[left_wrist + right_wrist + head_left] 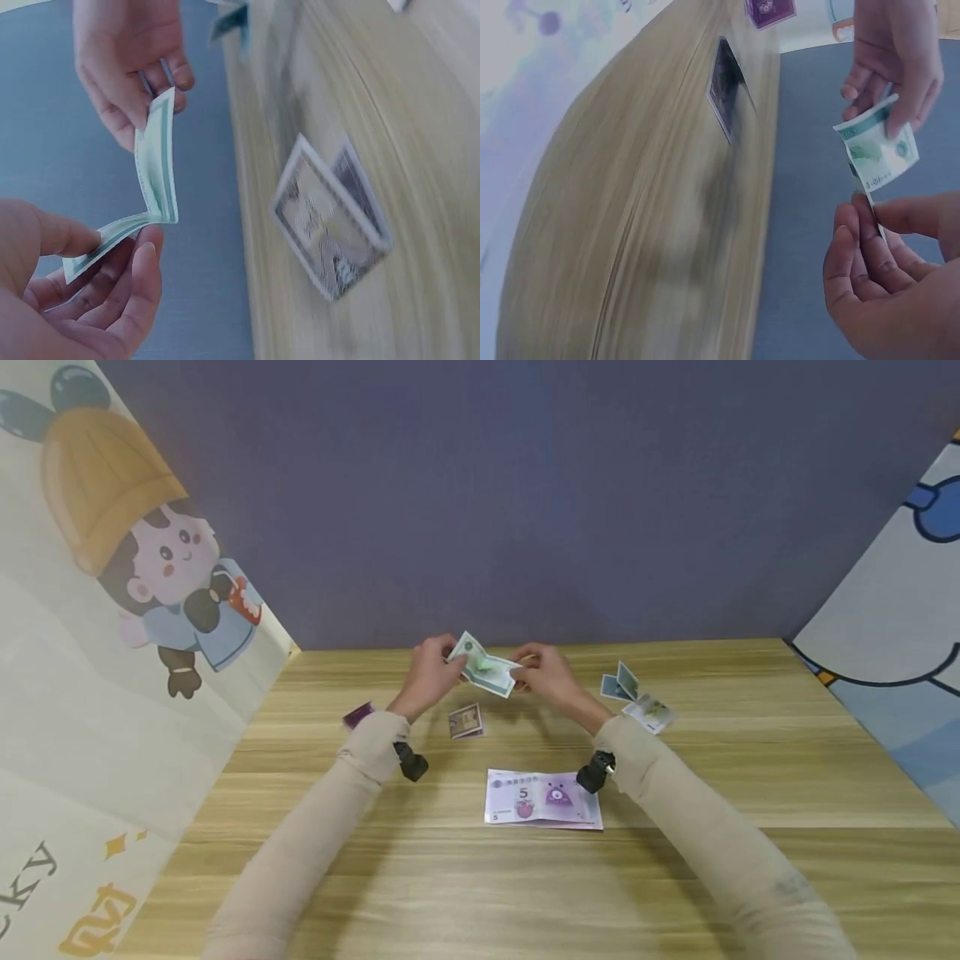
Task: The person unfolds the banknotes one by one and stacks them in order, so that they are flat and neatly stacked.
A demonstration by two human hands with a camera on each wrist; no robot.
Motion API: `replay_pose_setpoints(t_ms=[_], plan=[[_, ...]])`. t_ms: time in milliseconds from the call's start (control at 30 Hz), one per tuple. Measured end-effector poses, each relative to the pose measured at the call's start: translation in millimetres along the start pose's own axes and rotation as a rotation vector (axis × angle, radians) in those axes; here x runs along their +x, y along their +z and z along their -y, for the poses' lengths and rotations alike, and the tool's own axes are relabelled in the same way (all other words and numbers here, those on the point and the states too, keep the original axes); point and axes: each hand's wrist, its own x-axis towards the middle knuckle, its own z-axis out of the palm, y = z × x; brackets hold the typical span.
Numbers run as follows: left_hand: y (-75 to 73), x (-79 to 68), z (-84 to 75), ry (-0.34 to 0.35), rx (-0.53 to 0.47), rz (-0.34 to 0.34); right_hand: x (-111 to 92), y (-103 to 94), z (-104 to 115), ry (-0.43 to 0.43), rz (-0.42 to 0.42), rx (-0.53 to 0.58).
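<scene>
A green play banknote with a crease across its middle is held up above the far part of the table. My left hand pinches its left end between thumb and fingers. The other end is pinched by my right hand. In the left wrist view the banknote bends at the crease into an angle. Below the hands stands a folded brown banknote, its two halves partly spread. Nearer to me lies a purple banknote marked 5, nearly flat, with a crease through it.
A folded dark purple banknote lies left, beside my left wrist. Beyond my right forearm are a folded blue-green banknote and a pale banknote. The wooden table meets a dark blue-grey wall at its far edge.
</scene>
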Motion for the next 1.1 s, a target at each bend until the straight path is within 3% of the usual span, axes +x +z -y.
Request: replay_pose_setpoints(t_ms=[67, 167, 433, 700, 933, 1100], plan=[[-0.8, -3.0, -1.3, -0.038, -0.094, 0.031, -4, -5.2, 0, -0.006, 0.004, -0.006], [-1.1, -7.6, -2.9, -0.075, -0.155, 0.052, -12, -13.5, 0, -0.030, 0.015, -0.039], [5.3, -26.4, -8.5, -0.102, -0.195, 0.140, -38, -37.6, -5, -0.079, 0.071, -0.094], [15.4, -56.3, -22.6, -0.162, -0.283, 0.220, -74, -56.2, -8, -0.076, 0.131, -0.124], [23.1, -90.2, -22.8, -0.087, -0.141, 0.242, -101, -60.1, -9, -0.119, 0.183, -0.205], [27.4, -109.3, -25.4, -0.075, -0.102, 0.271, -116, -58.6, -14, -0.146, 0.210, -0.272]])
